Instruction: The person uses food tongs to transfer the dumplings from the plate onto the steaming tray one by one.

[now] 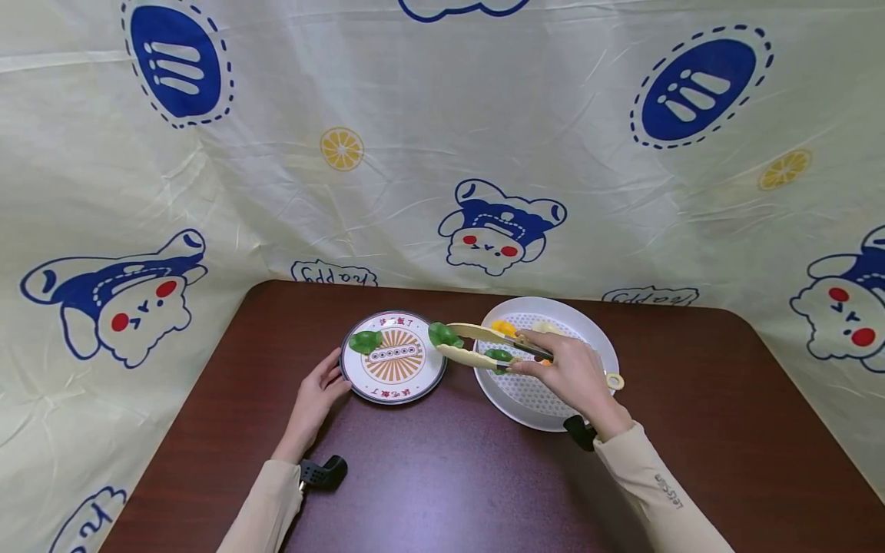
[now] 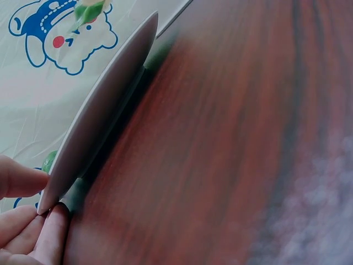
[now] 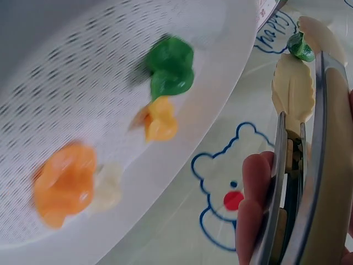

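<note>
My left hand (image 1: 321,398) pinches the left rim of a white plate (image 1: 415,384) with red lettering and an orange sunburst, thumb above and fingers underneath. A glossy green piece (image 1: 365,342), like bell pepper, lies on that plate. With my right hand (image 1: 570,371) I grip tongs (image 1: 465,355) that have cream-coloured, leaf-shaped tips. Between the tips is another green piece (image 3: 300,47), over the plate's right edge. In the right wrist view, a green piece (image 3: 172,66), a yellow one (image 3: 161,118), an orange one (image 3: 66,182) and a pale one (image 3: 107,187) lie in the white perforated tray (image 3: 215,105).
The round perforated tray (image 1: 515,411) stands right of the plate on the dark brown table (image 1: 442,476), a cream ring (image 1: 614,381) at its right rim. Behind the table's back edge hangs a printed sheet (image 1: 387,223).
</note>
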Tool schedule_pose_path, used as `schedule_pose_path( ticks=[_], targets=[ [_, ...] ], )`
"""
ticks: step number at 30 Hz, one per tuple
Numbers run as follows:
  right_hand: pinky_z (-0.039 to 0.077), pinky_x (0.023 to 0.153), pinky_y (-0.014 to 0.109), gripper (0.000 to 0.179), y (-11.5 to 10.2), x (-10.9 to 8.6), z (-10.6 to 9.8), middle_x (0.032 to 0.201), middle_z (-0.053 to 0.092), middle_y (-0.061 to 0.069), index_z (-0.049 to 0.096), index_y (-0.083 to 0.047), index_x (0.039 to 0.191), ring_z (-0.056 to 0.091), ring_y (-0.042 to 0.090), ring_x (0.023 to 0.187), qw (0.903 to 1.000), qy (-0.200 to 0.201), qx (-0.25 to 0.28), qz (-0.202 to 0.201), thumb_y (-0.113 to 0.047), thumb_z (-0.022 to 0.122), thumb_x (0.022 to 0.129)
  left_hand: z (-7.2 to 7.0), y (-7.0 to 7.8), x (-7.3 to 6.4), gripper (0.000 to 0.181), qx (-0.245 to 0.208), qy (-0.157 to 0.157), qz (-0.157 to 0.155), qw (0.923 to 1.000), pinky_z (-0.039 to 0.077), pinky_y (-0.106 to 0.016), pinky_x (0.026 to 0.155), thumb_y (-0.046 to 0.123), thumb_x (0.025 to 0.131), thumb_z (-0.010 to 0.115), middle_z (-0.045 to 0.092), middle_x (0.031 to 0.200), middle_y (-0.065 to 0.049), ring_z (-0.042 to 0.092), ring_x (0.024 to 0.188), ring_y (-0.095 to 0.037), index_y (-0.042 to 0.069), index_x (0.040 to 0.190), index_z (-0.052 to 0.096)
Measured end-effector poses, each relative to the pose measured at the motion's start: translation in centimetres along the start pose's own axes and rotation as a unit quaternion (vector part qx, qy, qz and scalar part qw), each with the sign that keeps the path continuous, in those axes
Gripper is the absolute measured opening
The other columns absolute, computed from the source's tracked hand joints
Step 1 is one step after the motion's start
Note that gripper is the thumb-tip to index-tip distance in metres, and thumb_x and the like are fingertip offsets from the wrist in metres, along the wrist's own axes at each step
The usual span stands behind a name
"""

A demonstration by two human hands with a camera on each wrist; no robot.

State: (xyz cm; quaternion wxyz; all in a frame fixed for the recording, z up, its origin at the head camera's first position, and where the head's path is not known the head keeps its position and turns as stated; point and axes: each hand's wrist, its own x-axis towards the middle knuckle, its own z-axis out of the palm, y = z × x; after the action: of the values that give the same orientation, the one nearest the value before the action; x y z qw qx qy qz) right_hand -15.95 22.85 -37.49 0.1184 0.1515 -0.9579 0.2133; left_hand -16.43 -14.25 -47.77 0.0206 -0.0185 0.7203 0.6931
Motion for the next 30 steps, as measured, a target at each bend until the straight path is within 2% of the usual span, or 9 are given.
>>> schedule_pose_path(
  ticks=[3,12,22,30],
  targets=[
    [0.045,0.067,0.043,0.056,0.9,-0.8,-0.6,0.115,0.067,0.013,0.067,-0.008,0.122,0.062,0.032,0.093,0.9999,0.003,-0.007,0.008,-0.037,0.079,0.076,0.0,0.0,0.0,0.062,0.001,0.000,0.000,1.0000,0.039,-0.009,0.083,-0.006,0.090,0.055,0.035,0.146,-0.026,0.038,0.130,-0.033,-0.004,0.147,0.031],
    [0.040,0.060,0.039,0.057,3.0,-3.2,-2.7,0.112,0.067,0.017,0.067,-0.007,0.122,0.061,0.031,0.084,0.9989,0.002,-0.018,0.043,-0.040,0.078,0.077,0.0,-0.1,0.1,0.061,0.000,0.000,0.006,1.0000,0.040,-0.010,0.083,-0.008,0.089,0.055,0.037,0.144,-0.027,0.039,0.129,-0.034,-0.005,0.146,0.031],
    [0.044,0.061,0.050,0.055,5.2,-5.7,-3.8,0.110,0.067,0.020,0.069,-0.007,0.117,0.062,0.040,0.092,0.9970,0.031,-0.038,0.059,-0.040,0.079,0.074,0.0,-0.2,0.1,0.062,-0.001,-0.002,0.003,1.0000,0.040,-0.010,0.083,-0.008,0.089,0.054,0.037,0.144,-0.027,0.039,0.129,-0.034,-0.005,0.146,0.031],
    [0.043,0.060,0.052,0.057,6.4,-7.1,-4.6,0.109,0.067,0.020,0.069,-0.008,0.117,0.062,0.041,0.091,0.9951,0.014,-0.053,0.082,-0.046,0.077,0.075,0.0,-0.1,0.1,0.062,-0.001,-0.003,0.002,1.0000,0.040,-0.009,0.083,-0.007,0.089,0.054,0.034,0.147,-0.024,0.038,0.130,-0.033,-0.004,0.147,0.031]
  ],
)
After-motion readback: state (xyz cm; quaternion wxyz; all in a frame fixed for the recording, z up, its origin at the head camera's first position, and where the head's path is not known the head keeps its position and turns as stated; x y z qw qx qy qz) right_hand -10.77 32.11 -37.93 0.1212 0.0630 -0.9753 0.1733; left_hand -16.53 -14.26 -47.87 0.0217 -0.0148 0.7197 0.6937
